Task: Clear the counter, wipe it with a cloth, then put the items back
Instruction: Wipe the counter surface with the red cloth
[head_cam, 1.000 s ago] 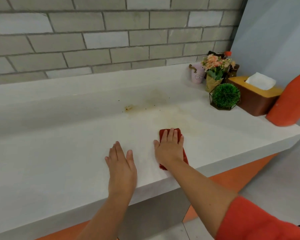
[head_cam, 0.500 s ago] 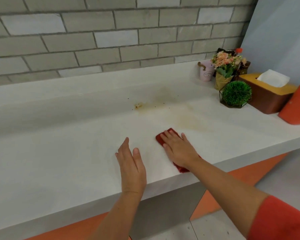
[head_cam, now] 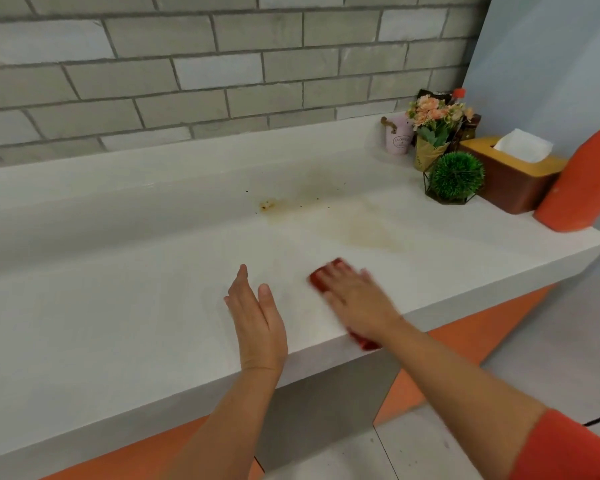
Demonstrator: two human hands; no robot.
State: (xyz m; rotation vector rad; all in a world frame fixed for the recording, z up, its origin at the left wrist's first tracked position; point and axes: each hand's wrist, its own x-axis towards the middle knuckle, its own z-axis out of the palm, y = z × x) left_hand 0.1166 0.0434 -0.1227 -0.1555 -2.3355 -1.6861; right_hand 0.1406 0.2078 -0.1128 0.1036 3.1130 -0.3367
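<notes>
We have our right hand [head_cam: 355,303] pressed flat on the red cloth [head_cam: 321,280], fingers stretched out straight on top of it rather than curled round it. The hand is blurred, so we cannot say more about the hold. The cloth lies on the counter [head_cam: 118,323] at its front edge, and one end of it pokes out past the lip below our wrist. Our left hand [head_cam: 257,317] is just beside it, fingers straight and released, holding nothing, set near the same edge.

The first risk, as we judge it, is the cloth itself. With only a flat palm on it and nothing pinching it, a stroke drawn toward us could drag it over the edge and onto the floor.

The second is the dirt. The brownish stain [head_cam: 364,230] and the darker spot [head_cam: 267,205] with its specks lie farther back, apart from the cloth, and a light pass may only smear them.

The third is the cluster at the right end. The green ball plant [head_cam: 456,174], the flowers [head_cam: 433,123], the pink pot [head_cam: 397,140] and the tissue box [head_cam: 513,181] stand close together on the counter. A wide sweep that way could knock the plant or tip the flowers. The patch under them goes unwiped unless we move them.
</notes>
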